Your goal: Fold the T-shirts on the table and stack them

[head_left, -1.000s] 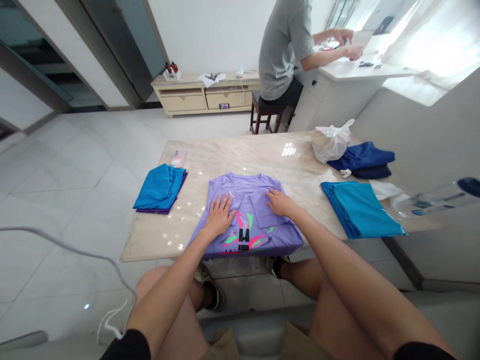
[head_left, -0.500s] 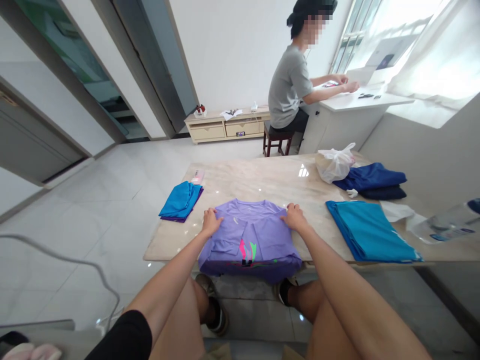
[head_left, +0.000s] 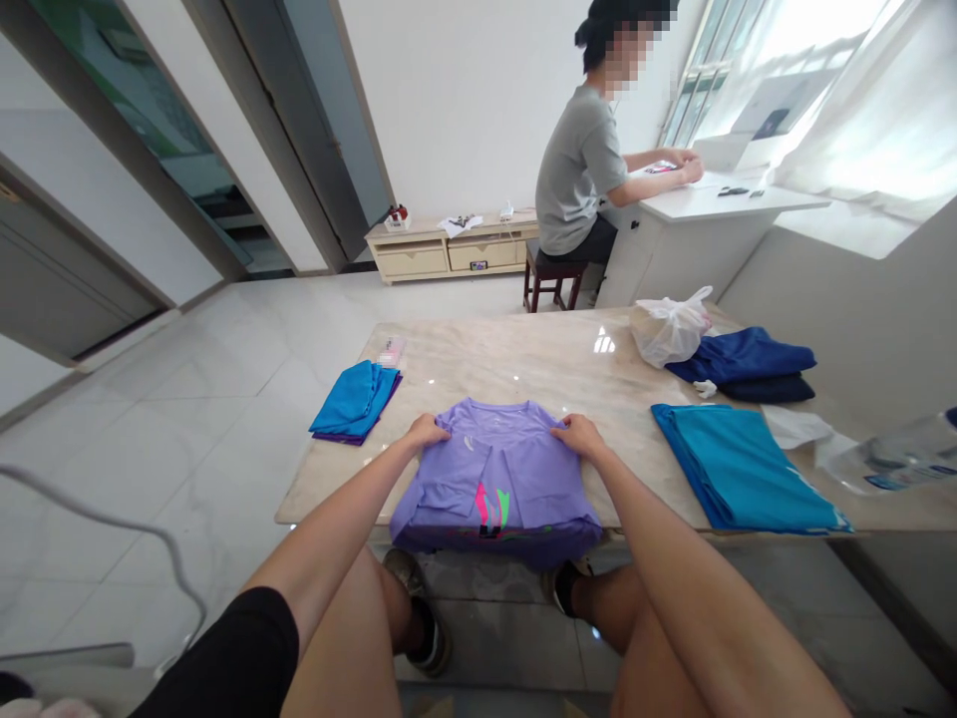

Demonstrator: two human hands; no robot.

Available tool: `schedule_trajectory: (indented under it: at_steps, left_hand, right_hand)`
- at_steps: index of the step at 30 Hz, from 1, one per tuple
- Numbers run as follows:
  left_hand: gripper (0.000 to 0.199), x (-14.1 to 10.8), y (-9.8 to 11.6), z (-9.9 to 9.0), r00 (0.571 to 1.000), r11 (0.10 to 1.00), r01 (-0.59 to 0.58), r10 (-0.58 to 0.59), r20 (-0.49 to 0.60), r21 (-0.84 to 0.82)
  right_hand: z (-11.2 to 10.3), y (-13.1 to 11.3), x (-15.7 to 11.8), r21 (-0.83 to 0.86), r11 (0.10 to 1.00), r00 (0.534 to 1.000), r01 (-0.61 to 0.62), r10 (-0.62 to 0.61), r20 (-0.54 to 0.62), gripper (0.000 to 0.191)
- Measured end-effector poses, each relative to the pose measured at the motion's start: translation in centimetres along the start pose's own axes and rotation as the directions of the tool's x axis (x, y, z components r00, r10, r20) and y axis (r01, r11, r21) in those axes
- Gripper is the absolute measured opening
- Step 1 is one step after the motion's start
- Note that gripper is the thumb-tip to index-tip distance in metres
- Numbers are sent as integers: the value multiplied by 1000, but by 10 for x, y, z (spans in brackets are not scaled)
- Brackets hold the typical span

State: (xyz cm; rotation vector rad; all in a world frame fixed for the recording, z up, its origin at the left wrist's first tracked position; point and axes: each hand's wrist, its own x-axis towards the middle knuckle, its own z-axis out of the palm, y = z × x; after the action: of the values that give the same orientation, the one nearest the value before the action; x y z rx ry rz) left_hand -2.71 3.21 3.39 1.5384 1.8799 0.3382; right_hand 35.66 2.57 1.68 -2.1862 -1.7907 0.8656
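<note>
A purple T-shirt [head_left: 493,464] lies on the table in front of me, its neckline away from me and its lower part hanging over the near edge. Both sleeves are turned inward across the chest, and a pink and green print shows low on the front. My left hand [head_left: 429,431] pinches the shirt's left shoulder edge between thumb and fingers. At the opposite shoulder, my right hand [head_left: 579,436] grips the cloth the same way. The fabric between the two hands lies fairly flat.
Folded blue and purple clothes [head_left: 355,401] lie left, by a small pink pack [head_left: 391,351]. To the right are a folded teal garment [head_left: 740,467], a plastic bag [head_left: 671,327], dark blue clothes [head_left: 748,364] and a clear bottle [head_left: 897,454]. A person [head_left: 579,170] sits at a white desk beyond.
Both hands have closed more firmly on the shirt's shoulders, with the right hand moved slightly inward. The shirt's shoulder edges are drawn in a little. The view has shifted slightly.
</note>
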Motion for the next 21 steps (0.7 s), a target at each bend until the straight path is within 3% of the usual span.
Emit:
schedule_trajectory:
  at_steps: [5, 10, 12, 17, 21]
  left_hand:
    - [36, -9, 2, -2, 998, 991, -21, 27, 48, -133]
    - [37, -17, -5, -12, 990, 969, -2, 37, 137, -248]
    - [38, -18, -9, -17, 983, 963, 15, 34, 178, -269]
    - [45, -12, -15, -25, 960, 965, 71, 3, 279, -254]
    - [46, -11, -19, -24, 941, 966, 92, -4, 340, -243]
  right_hand:
    - [-4, -14, -4, 3, 998, 998, 62, -62, -5, 9]
    - [-13, -29, -10, 81, 997, 1000, 3, -2, -3, 46]
    - [-17, -33, -11, 117, 993, 999, -20, 15, 45, 51]
    - [-29, -41, -17, 107, 994, 982, 9, -29, 187, 18]
    - [-36, -48, -23, 52, 997, 961, 55, -68, 268, 14]
